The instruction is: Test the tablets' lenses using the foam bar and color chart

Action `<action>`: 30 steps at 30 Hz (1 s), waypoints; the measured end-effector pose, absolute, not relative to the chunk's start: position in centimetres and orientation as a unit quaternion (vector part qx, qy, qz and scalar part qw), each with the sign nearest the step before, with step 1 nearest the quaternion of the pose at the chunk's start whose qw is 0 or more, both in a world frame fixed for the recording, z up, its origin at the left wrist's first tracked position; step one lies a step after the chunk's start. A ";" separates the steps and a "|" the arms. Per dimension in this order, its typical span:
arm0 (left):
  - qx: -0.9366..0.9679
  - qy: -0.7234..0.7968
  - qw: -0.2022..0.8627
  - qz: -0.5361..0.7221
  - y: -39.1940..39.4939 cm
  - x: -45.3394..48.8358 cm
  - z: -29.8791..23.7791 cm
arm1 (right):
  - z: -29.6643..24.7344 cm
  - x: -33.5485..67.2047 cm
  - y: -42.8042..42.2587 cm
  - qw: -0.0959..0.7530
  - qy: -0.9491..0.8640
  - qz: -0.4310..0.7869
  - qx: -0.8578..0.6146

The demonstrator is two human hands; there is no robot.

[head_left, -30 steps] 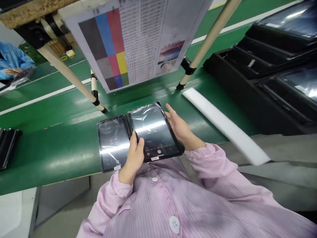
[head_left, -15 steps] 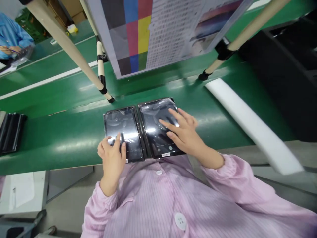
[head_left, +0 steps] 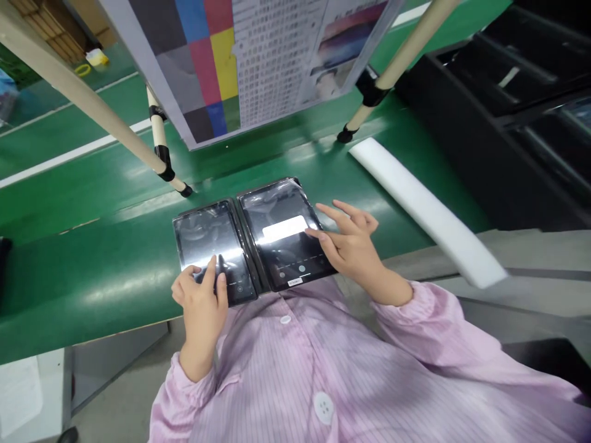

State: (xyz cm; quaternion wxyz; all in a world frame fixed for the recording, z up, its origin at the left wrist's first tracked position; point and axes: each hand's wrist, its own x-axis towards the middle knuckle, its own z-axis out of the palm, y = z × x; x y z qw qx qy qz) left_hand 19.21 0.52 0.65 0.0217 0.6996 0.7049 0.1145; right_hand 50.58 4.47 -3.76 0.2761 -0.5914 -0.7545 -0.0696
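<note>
Two black tablets lie side by side at the near edge of the green bench. The left tablet (head_left: 207, 231) shows a dark screen with small icons low down. On the right tablet (head_left: 295, 252) a white pop-up box is lit across the middle of the screen. My left hand (head_left: 203, 301) rests over the lower part of the left tablet, fingers apart, index finger at the glass. My right hand (head_left: 353, 246) is at the right tablet's right side, its fingers spread and one fingertip at the end of the white box. Neither hand grips anything.
A long white foam strip (head_left: 425, 209) lies to the right, sticking out past the bench edge. Beyond it stands a black partitioned box (head_left: 462, 123). A printed chart board (head_left: 272, 67) hangs on beige pipe legs (head_left: 159, 132) behind the tablets.
The view has swung to the right. A white box has appeared on the right tablet and icons on the left one. My right hand has drawn back toward the right tablet's edge.
</note>
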 end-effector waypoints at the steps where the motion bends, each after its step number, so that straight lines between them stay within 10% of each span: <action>1: 0.705 0.700 0.023 0.110 0.5 19.4 0.7 | -3.9 50.5 4.6 0.274 -0.751 -0.073 -0.596; 9: 0.732 0.675 0.017 0.092 0.7 20.6 0.5 | -4.3 50.7 4.9 0.303 -0.687 0.005 -0.661; 16: 0.723 0.680 0.055 0.109 1.8 19.9 0.3 | -4.7 52.1 6.5 0.274 -0.476 0.390 -0.740; 23: 0.445 0.696 0.396 0.402 3.2 12.7 -3.2 | -2.4 49.6 8.2 0.319 -0.283 0.569 -0.703; 30: 0.346 0.629 0.490 0.494 3.3 11.5 -5.4 | 0.8 48.4 7.9 0.333 -0.306 0.634 -0.627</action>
